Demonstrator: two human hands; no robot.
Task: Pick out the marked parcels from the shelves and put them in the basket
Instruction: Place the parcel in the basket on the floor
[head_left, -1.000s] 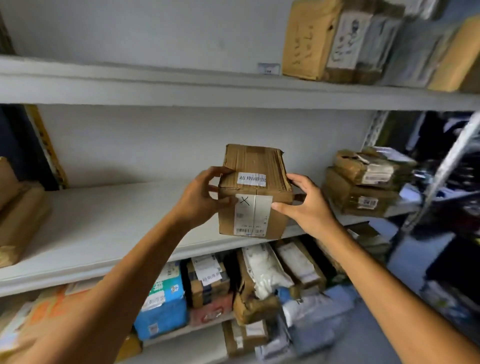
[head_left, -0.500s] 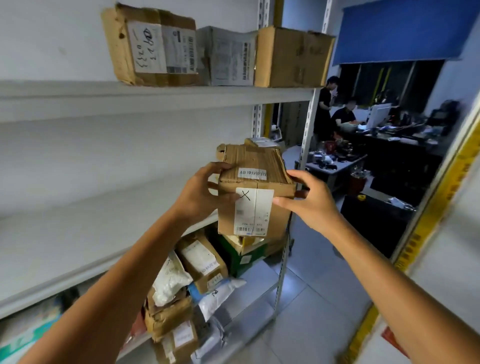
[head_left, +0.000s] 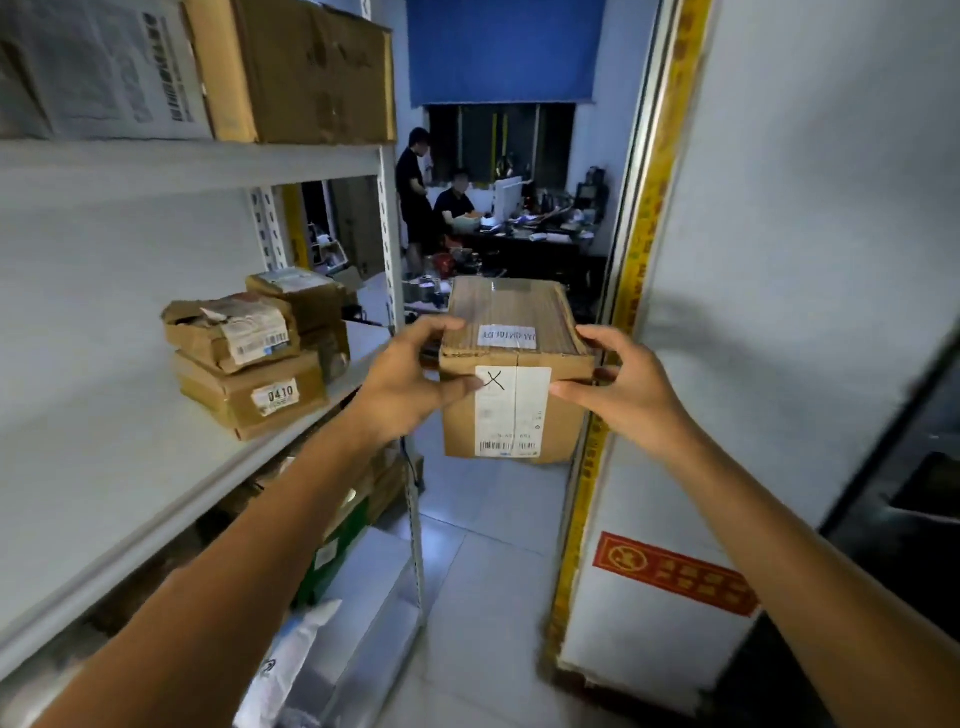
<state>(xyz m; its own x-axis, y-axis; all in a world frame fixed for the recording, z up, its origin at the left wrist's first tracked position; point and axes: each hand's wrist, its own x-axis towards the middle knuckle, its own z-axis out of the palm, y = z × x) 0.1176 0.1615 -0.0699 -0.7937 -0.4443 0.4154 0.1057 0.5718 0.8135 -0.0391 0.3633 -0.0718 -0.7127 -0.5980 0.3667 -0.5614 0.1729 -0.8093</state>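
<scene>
Both your forearms reach forward, and your hands grip one parcel (head_left: 519, 415) between them. Your left hand (head_left: 410, 387) holds its left side, thumb on the front face and fingers curled over the top edge. Your right hand (head_left: 628, 395) holds the right side the same way, thumb on the front and fingers over the top corner. The parcel is upright in the air over the floor, just past the end of the shelf (head_left: 130, 467) on your left. Its white label (head_left: 514, 421) faces you, with an X (head_left: 494, 381) inked at the top left, right beside your left thumb.

Below the shelf lies a white bag (head_left: 291, 654). On the shelf sits a stack (head_left: 249, 364) of worn parcels, the bottom one marked 0410. To your right a white wall carries a red sign (head_left: 675, 577) and a yellow strip (head_left: 644, 234). On the shelf above stands a brown box (head_left: 311, 67). Far off, under a blue blind (head_left: 501, 49), two people (head_left: 415, 192) are at a cluttered desk (head_left: 530, 244).
</scene>
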